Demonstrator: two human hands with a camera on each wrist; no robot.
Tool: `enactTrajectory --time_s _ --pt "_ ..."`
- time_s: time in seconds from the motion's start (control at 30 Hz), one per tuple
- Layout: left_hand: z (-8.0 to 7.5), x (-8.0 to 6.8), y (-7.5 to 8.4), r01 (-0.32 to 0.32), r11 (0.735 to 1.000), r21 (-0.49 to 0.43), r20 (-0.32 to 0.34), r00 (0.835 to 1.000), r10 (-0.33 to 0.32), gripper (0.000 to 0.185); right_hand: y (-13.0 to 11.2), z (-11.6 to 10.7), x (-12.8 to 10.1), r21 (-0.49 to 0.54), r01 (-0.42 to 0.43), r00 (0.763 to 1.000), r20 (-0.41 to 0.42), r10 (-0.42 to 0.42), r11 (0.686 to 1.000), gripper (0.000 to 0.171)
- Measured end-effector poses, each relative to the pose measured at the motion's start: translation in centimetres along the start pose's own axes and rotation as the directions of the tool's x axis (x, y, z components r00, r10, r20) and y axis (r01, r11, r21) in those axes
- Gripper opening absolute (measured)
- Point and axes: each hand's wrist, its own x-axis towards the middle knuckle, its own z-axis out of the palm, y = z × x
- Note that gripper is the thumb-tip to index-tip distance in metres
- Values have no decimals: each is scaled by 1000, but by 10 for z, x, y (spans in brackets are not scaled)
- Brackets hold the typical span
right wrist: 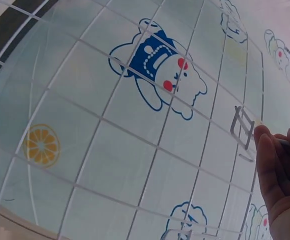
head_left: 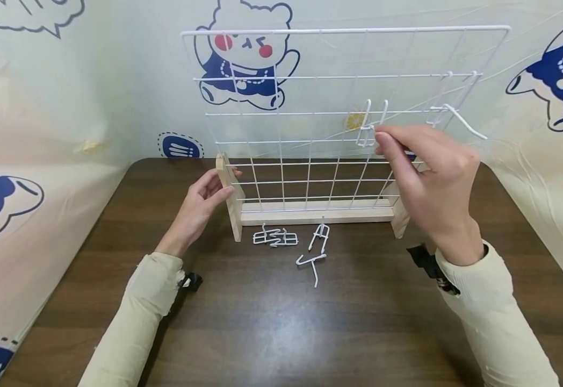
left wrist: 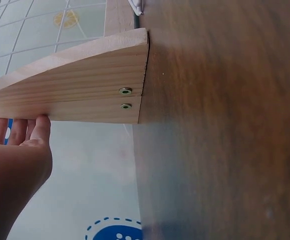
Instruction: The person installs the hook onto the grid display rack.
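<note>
The white wire hook [head_left: 369, 129] sits against the upright wire grid panel [head_left: 310, 80], at the fingertips of the right hand [head_left: 431, 172], which pinches it between thumb and forefinger. The step in hand appears to be seating this hook on a horizontal wire of the panel. The left hand [head_left: 204, 201] rests with relaxed, straight fingers against the wooden end support [head_left: 228, 196], steadying the stand.

Judged from these views, the next move calls for lowering the hook's prongs over the wire until they catch, with the left hand holding the stand firm.

A second hook [head_left: 457, 118] hangs on the panel beyond the right hand's knuckles. Loose hooks [head_left: 293, 244] lie on the table [head_left: 281, 322] between the two forearms.

Hard to make out: whether the hook's prongs already straddle the wire, since white wire overlaps white wire. The right wrist view shows only part of the hook [right wrist: 243, 127] beside the fingertips [right wrist: 264, 150]. The left wrist view cuts off most of the left hand.
</note>
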Motion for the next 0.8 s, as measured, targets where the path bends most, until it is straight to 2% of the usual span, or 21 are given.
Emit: enactTrajectory --time_s 0.4,0.57,0.8 --pt "0 1 1 -8 1000 5 8 1000 8 47 -1 5 24 -58 -2 999 -39 -1 998 15" --pt "-1 1 -1 -6 1000 6 11 1000 6 48 0 8 34 -51 -1 999 -52 -2 999 16" --pt "-1 1 -1 -4 1000 5 14 1000 4 49 4 10 39 -64 1 999 -45 -3 998 18"
